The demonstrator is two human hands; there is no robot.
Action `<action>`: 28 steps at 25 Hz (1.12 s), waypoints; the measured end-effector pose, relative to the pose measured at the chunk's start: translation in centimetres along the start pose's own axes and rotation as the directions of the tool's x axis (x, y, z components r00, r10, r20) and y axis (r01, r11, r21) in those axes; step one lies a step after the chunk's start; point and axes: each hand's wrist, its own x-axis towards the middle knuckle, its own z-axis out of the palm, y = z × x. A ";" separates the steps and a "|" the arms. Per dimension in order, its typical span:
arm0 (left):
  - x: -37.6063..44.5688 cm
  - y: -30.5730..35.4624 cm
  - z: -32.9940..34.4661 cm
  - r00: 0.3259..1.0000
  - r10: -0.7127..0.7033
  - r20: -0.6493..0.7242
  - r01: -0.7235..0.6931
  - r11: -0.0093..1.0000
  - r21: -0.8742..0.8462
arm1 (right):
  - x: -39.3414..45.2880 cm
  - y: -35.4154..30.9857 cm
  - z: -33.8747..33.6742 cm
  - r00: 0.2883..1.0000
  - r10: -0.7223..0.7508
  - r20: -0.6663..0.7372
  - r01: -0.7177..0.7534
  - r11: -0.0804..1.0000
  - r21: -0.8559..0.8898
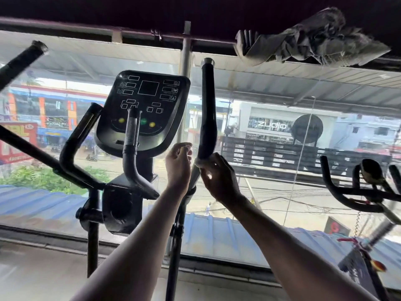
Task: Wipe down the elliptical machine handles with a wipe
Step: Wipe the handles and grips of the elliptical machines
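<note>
Head view, centre of the frame: fingers [219,162] of right hand [217,179] curled round the lower end of the black upright padded handle with silver cap [208,105], gripping it. Pressed between these fingers and the handle, a small white crumpled wipe [198,162], only its left edge visible, just where the black padding meets the bare metal tube. Right forearm stretched down to the lower right of the frame.

Just left of the handle, fingers [184,148] of left hand [178,166] bent inward, tips close to the thumb, near the handle but apart from it. Cannot tell whether anything is pinched there. Left forearm stretched down to the lower centre.

Further left, centre of the frame, a black rounded console with yellow and green buttons [143,109]. In front of it, two black bent fixed handles [130,137], tilted outward. Upper left, the second black long moving handle [19,59], slanted.

Behind all, a wide glass window [271,170] with street and buildings outside. Upper right, a grey crumpled cloth [314,38] lying on the window frame. Right edge, black curved handlebars of another exercise machine [358,190].
</note>
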 end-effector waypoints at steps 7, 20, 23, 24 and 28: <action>-1.9 -1.2 -0.7 0.999 -0.036 -0.002 0.036 0.998 -0.044 | -0.1 0.2 1.7 0.994 0.098 -0.042 -0.095 0.994 0.058; -1.6 -4.6 -0.6 0.990 0.076 -0.116 -0.071 0.996 0.046 | -3.1 1.5 4.2 0.924 0.357 -0.138 -0.258 0.846 0.466; -1.2 -4.3 0.8 0.965 0.036 -0.258 -0.060 0.995 -0.083 | -2.7 2.9 4.5 0.854 0.519 0.028 -0.451 0.713 0.536; -1.4 -4.3 1.6 0.953 0.090 -0.290 -0.112 0.992 -0.060 | -2.7 3.2 4.8 0.851 0.522 0.051 -0.462 0.702 0.542; -3.3 -6.9 3.0 0.905 0.230 -0.358 -0.163 0.964 0.208 | -3.3 3.8 5.7 0.859 0.505 0.083 -0.456 0.683 0.570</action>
